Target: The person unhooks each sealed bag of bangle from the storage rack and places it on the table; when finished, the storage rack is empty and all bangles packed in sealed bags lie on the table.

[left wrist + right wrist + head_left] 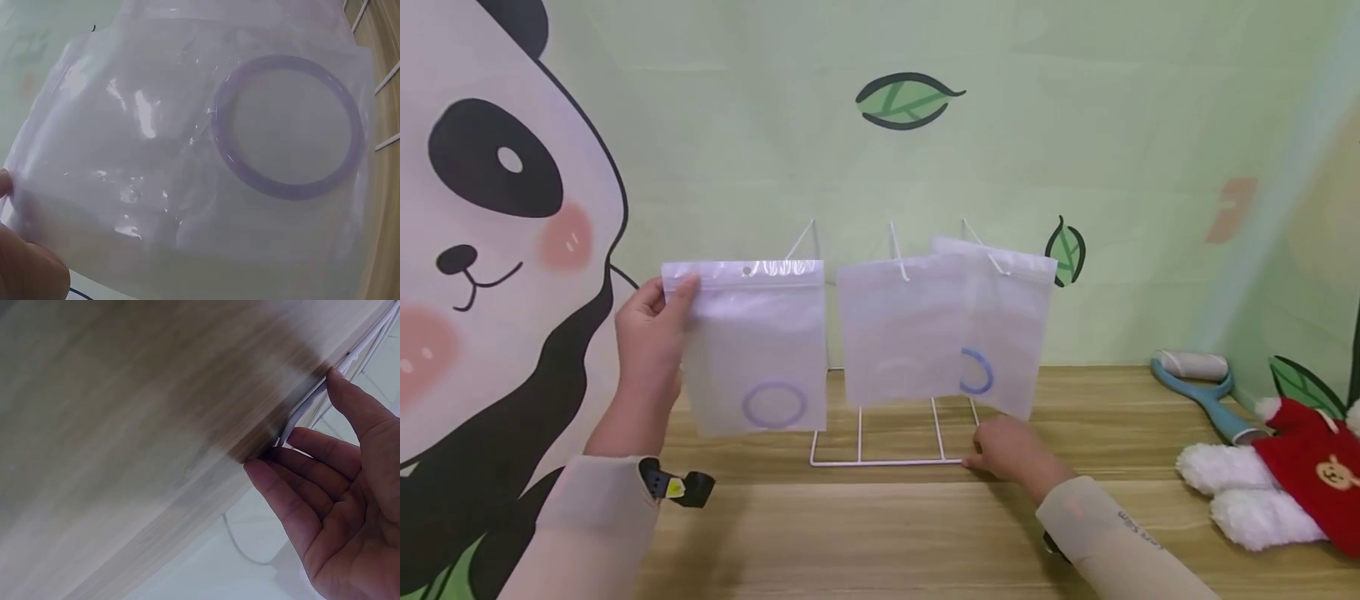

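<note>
My left hand point(651, 346) pinches the upper left corner of a frosted zip bag point(752, 342) between thumb and fingers. A pale purple bangle point(290, 190) lies inside, low in the bag. The bag has a small hole at its top strip, and the rack's left prong passes behind that edge. My right hand point(1011, 450) holds the front right corner of a white wire rack point(887, 462); thumb and fingertips are at the wire in the right wrist view. A second frosted bag point(898, 333) hangs from the middle prong. From the right prong hangs another bag point(1015, 308), showing a blue ring point(987, 375).
The rack stands on a wood-grain table point(760, 533) before a green printed backdrop point(737, 125). At the right lie a lint roller point(1195, 379) with a blue handle and a white plush toy in a red top point(1300, 475).
</note>
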Demonstrator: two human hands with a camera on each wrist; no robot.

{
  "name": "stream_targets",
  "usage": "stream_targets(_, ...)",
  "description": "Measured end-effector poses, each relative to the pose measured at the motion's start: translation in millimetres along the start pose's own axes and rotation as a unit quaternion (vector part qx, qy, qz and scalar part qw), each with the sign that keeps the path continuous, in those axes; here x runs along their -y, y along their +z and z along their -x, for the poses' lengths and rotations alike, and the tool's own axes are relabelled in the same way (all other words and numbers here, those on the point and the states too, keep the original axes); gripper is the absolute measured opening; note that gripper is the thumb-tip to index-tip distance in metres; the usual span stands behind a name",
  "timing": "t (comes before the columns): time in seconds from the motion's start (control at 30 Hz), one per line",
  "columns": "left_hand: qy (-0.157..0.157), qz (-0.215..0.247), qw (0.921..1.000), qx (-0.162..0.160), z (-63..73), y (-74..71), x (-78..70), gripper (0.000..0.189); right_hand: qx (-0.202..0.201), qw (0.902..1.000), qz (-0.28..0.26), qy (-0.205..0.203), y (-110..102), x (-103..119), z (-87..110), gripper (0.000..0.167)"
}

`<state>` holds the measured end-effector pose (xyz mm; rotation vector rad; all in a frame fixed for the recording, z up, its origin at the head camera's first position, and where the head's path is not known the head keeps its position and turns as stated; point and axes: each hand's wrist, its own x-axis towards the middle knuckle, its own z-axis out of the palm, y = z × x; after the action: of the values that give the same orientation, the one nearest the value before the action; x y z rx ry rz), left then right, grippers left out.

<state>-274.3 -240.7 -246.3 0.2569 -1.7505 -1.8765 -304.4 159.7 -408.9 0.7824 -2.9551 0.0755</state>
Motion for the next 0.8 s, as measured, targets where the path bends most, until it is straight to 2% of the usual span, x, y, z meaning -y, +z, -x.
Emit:
stream_targets(0.33,-0.046,-0.01,0.9987,-0.017,-10.1,-20.2,12.6,0.054,0.0,0.9999,-0.01,0.01,-3.4,-1.0,0.0,0.037)
stream_targets(0.47,-0.074,-0.012,0.9972,-0.003,-15.3,-25.4,22.6,0.06,0.003,0.9999,-0.013,0.011,-4.3,-3.1,-0.8,0.037)
stream_targets(0.57,-0.099,-0.029,0.9945,0.02,-19.1,-30.1,33.5,0.068,0.007,0.9999,-0.01,0.006,-3.5,-3.5,-1.3,0.036)
stream_targets(0.8,-0.134,-0.064,0.988,0.042,-28.4,-36.9,56.4,0.073,0.008,0.9999,-0.007,0.007,-2.1,1.0,0.6,0.039)
